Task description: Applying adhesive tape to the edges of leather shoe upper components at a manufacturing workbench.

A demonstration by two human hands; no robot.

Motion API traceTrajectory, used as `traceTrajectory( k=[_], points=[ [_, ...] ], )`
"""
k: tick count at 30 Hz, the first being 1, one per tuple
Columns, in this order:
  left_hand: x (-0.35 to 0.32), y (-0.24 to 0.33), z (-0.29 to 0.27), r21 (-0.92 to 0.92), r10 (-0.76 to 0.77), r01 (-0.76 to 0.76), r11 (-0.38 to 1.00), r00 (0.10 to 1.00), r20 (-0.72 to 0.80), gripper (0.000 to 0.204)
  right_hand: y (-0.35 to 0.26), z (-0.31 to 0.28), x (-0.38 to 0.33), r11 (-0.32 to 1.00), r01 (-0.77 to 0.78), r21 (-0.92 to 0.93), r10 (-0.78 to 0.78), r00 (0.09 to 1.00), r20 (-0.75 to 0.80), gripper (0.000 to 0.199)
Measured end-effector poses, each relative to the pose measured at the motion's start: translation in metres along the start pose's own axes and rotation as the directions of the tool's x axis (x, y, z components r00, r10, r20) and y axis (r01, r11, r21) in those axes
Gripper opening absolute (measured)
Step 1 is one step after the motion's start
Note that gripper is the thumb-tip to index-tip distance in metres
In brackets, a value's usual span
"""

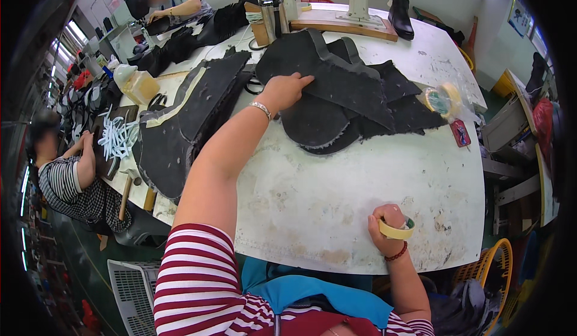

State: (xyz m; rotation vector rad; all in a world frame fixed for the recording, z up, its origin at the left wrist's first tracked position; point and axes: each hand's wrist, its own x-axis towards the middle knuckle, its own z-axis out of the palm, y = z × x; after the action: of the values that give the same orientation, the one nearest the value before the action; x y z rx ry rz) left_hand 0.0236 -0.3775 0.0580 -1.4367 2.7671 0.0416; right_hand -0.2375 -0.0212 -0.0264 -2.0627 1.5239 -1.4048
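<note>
My left hand [287, 92] reaches across to a pile of black boot-upper pieces [342, 86] with frayed, fuzzy edges. Its thumb lies on the top piece and the other fingers look curled at the pile's left side, partly hidden. Close to the table's front edge, my right hand [387, 222] is closed, with a roll of pale yellow masking tape [397, 230] held at its fingers. Left of my left forearm lies another stack of black boot-shaped pieces [174, 125], with a cream strip [180, 101] along its upper edge.
At the back stand a steel thermos [273, 11], a white clamp device [359, 2] on a wooden board and a black boot [401, 16]. Bagged tape rolls [442, 100] lie right. Pale blue strips [117, 134], a hammer [126, 195] and two co-workers [72, 168] are left.
</note>
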Motion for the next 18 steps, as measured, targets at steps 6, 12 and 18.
traceTrajectory(
  k=[6, 12, 18],
  points=[
    [0.007, -0.013, 0.024, 0.246, 0.177, -0.076, 0.966, 0.888, -0.424, 0.043, 0.003, 0.002, 0.0, 0.999, -0.003, -0.032, 0.003, 1.0, -0.013, 0.019],
    [-0.009, 0.026, -0.033, 0.284, 0.284, -0.159, 0.946, 0.829, -0.481, 0.015, 0.004, -0.002, -0.003, 1.0, -0.003, 0.029, 0.005, 0.999, -0.046, 0.017],
    [-0.14, 0.151, -0.035, 0.437, 0.576, -0.423, 0.794, 0.753, -0.317, 0.012, 0.001, -0.02, -0.014, 0.974, 0.035, 0.226, 0.038, 0.95, -0.31, 0.006]
  ],
)
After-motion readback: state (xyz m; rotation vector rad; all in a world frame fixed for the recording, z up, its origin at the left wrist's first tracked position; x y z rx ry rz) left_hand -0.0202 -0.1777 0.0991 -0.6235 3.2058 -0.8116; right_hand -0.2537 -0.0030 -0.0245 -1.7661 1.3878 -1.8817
